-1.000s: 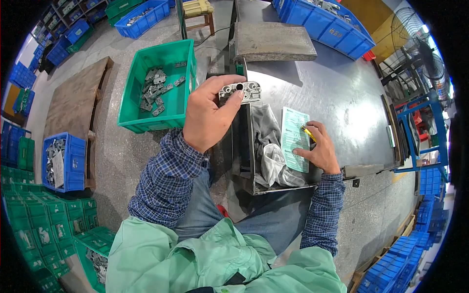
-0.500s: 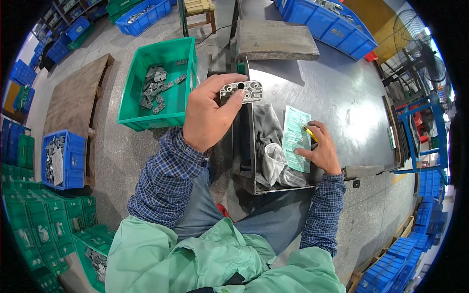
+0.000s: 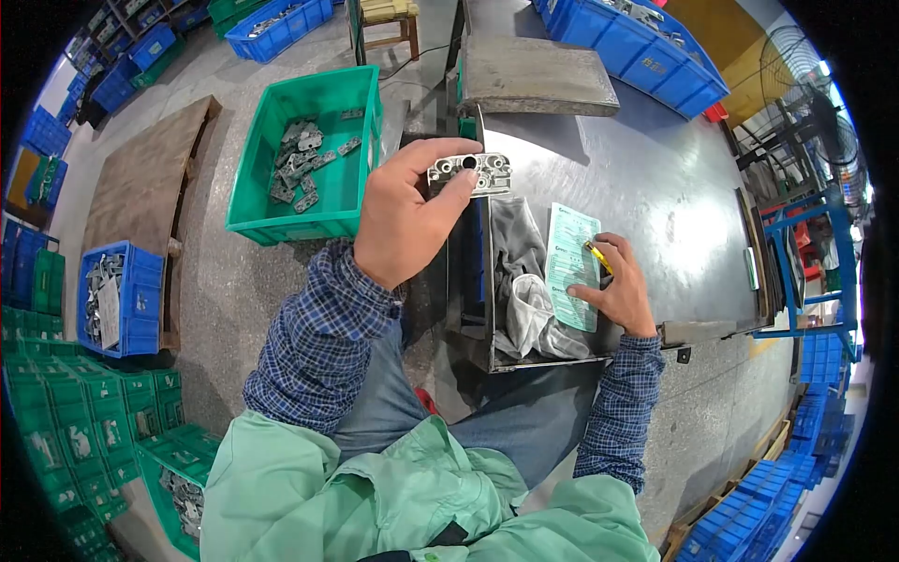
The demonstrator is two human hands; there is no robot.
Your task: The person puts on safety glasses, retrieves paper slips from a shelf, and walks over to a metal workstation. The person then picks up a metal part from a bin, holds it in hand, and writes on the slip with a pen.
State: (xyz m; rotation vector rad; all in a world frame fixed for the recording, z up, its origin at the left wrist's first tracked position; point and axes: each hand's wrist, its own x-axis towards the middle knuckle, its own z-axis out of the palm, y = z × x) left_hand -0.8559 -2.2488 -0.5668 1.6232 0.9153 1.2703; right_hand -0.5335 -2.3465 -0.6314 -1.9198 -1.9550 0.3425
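Note:
In my left hand (image 3: 412,211) is a small silver metal casting (image 3: 493,175) with several round holes, one of them large and dark. My thumb and fingers pinch its left side, and it is raised above the edge of the metal table. My right hand (image 3: 626,292) rests over the table with its fingers curled round a thin yellow-and-black pen-like tool (image 3: 599,258). Beneath that hand's fingertips lies a printed green-and-white paper slip (image 3: 571,248). Grey cloth (image 3: 517,234) and a whitish cloth (image 3: 532,314) sit in the open tray between my hands.
A green bin (image 3: 365,159) with several grey metal parts stands on the floor to the left. A worn thick slab (image 3: 538,75) lies on the metal table (image 3: 693,225), near a blue crate (image 3: 646,61). A fan (image 3: 805,84) stands at the right.
The view has shifted slightly. Both hands keep nearly the same pose, with the casting still in the left and the yellow tool still in the right.

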